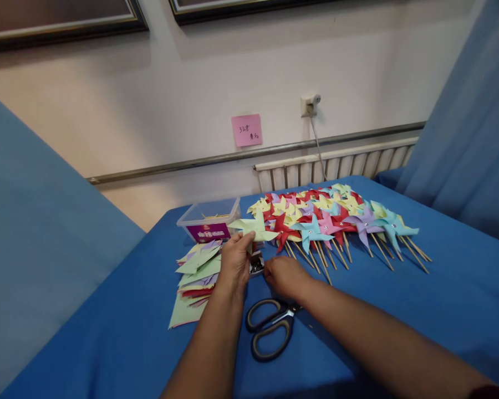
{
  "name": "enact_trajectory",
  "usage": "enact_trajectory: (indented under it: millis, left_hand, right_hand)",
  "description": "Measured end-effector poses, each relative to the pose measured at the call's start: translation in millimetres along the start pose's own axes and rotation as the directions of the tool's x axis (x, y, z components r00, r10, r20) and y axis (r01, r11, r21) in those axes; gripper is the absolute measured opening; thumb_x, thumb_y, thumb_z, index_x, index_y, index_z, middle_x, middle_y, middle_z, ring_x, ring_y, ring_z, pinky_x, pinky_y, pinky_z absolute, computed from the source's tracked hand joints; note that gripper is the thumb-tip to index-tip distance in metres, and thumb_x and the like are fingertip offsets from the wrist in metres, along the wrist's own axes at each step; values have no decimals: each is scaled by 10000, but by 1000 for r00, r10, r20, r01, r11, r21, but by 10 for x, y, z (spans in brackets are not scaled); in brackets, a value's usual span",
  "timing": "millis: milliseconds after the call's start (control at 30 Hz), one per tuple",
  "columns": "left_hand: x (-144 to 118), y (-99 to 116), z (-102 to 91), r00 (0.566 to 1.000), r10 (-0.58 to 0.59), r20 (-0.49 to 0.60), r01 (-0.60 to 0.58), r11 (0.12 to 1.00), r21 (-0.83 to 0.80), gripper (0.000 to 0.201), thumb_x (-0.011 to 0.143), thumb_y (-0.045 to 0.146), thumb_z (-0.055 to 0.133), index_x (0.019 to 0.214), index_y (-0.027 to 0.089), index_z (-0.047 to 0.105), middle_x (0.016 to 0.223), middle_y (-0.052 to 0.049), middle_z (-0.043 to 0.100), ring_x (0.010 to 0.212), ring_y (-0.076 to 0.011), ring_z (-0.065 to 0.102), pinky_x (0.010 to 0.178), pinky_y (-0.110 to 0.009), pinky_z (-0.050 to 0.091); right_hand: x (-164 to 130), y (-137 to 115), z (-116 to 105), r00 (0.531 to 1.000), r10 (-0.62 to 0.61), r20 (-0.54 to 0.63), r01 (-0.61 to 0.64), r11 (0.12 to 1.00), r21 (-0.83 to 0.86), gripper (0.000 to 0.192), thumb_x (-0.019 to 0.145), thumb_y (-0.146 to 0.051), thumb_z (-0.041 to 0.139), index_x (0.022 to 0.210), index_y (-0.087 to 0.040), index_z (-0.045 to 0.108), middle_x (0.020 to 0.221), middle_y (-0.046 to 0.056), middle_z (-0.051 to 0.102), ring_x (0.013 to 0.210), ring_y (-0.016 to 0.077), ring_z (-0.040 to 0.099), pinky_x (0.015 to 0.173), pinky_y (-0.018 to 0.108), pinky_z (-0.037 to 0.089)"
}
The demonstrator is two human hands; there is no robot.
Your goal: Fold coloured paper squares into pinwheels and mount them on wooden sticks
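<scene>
Hands at a pinwheel near the worktop's middle.
Left hand [234,260] pinches the pale green pinwheel [254,226]; right hand [286,276] curls over a small box [256,265], grip unclear, scissors [271,327] just below.

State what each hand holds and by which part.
The left hand pinches a pale green pinwheel at its lower edge. The right hand rests by a small container; whether it grips anything cannot be told.
</scene>
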State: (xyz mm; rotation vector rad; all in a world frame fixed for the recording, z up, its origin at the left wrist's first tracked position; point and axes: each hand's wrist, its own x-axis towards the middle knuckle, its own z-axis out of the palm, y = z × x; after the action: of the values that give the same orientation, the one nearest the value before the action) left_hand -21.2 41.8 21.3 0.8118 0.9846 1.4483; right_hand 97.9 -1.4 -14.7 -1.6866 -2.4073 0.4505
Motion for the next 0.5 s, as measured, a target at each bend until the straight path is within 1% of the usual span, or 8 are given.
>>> enact_trajectory:
  millis: [100, 200, 333, 367, 400, 433, 467, 500]
  left_hand:
    - [-13, -3, 0, 1000, 6, -3, -6, 1000, -3, 281, 479, 220, 860, 688, 120, 701, 627, -10, 692, 528, -100, 579, 542, -225, 453]
    - [-21, -8, 1, 1000, -2, -6, 2, 1000, 2, 291, 483, 225, 859, 706, 116, 707, 641, -20, 701, 538, -108, 592, 537, -226, 451]
    - [-33, -5, 4, 1000, 7, -15, -7, 1000, -2, 285, 474, 231, 853, 687, 122, 697, 617, -14, 684, 513, -105, 571, 531, -232, 445]
    - [-37, -3, 3, 1000, 14, -17, -14, 1000, -1, 283, 472, 235, 851, 678, 126, 691, 604, -6, 674, 501, -101, 557, 527, -233, 439]
    - [-41, -1, 2, 1000, 20, -17, -20, 1000, 7, 278, 474, 243, 850, 665, 130, 682, 586, 3, 659, 487, -97, 542, 519, -232, 430]
    - [-44, -2, 0, 999, 27, -18, -26, 999, 23, 271, 481, 253, 847, 650, 136, 671, 563, 13, 639, 473, -93, 525, 509, -231, 417]
    - [-47, -4, -3, 999, 36, -17, -36, 998, 48, 262, 492, 264, 842, 635, 142, 660, 539, 24, 616, 462, -90, 508, 499, -228, 403]
    - [-49, -10, -7, 999, 49, -14, -48, 995, 83, 253, 507, 274, 836, 618, 146, 649, 520, 32, 595, 454, -87, 491, 491, -225, 388]
  right_hand:
    - [-16, -15, -6, 1000, 0, 0, 0, 1000, -5, 244, 896, -213, 516, 1031, -187, 716, 1061, 129, 736, 1003, 277, 693, 842, 343, 500]
    - [-18, -22, -2, 1000, -5, -6, 5, 1000, 4, 225, 898, -215, 532, 1021, -171, 716, 1066, 140, 736, 1003, 282, 693, 832, 337, 497]
    - [-62, -5, -58, 999, -35, -14, 36, 999, 37, 176, 888, -194, 563, 955, -166, 723, 999, 125, 752, 952, 262, 702, 788, 314, 491]
    - [-88, 5, -87, 998, -65, -23, 67, 995, 75, 150, 878, -200, 586, 928, -175, 725, 975, 105, 757, 923, 244, 704, 775, 302, 489]
    - [-117, 18, -121, 993, -107, -49, 114, 980, 161, 115, 860, -204, 617, 886, -180, 727, 937, 83, 759, 877, 223, 703, 752, 288, 489]
    - [-149, 34, -156, 984, -149, -97, 171, 944, 283, 88, 844, -202, 639, 851, -187, 725, 892, 54, 758, 822, 195, 698, 725, 270, 489]
    - [-181, 51, -190, 972, -171, -163, 226, 877, 423, 75, 836, -198, 646, 834, -193, 721, 849, 26, 750, 770, 165, 686, 692, 249, 489]
    - [-208, 70, -220, 956, -160, -248, 274, 792, 545, 71, 835, -202, 646, 825, -197, 716, 814, 7, 739, 735, 146, 673, 671, 237, 491]
